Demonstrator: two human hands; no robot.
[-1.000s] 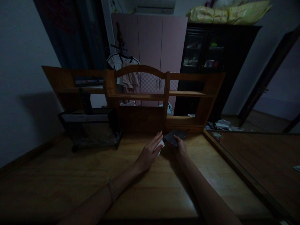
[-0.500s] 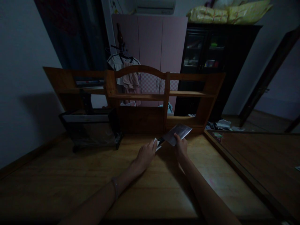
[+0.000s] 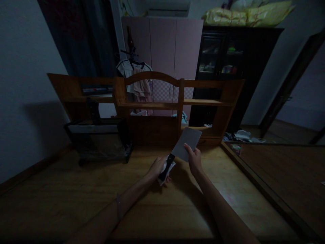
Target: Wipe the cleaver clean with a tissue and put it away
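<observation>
Up off the tabletop (image 3: pixel 76 189) with a cleaver (image 3: pixel 185 141), both hands on it, dim light all round. Slanting up and to the right with the broad grey blade, black handle pointing down and to the left. Pinching the lower edge of the blade with the right hand (image 3: pixel 195 160): thumb pressed on the near face, fingers closed tight behind the steel. Clamping the handle in the left hand (image 3: pixel 156 168), fingers curled shut around it, with a white cloth (image 3: pixel 168 170) bunched between palm and handle and spilling out underneath. Hanging just above the wood near the back of the tabletop, right in front of the wooden shelf unit (image 3: pixel 177 101), blade tip level with its lowest shelf. Wearing a thin band (image 3: pixel 118 205) on the left wrist.

Over to the left, well apart from the hands: a black-framed clear box (image 3: pixel 98 139) standing on the tabletop against the shelf unit. Behind the shelf unit, clothes on hangers (image 3: pixel 138 81) in front of a pink wardrobe (image 3: pixel 162 44). To the right of that, a dark glass-fronted cabinet (image 3: pixel 223 57) with yellow bundles (image 3: pixel 248 13) piled on top. Impossible to tell in this gloom what sits inside the cabinet.
</observation>
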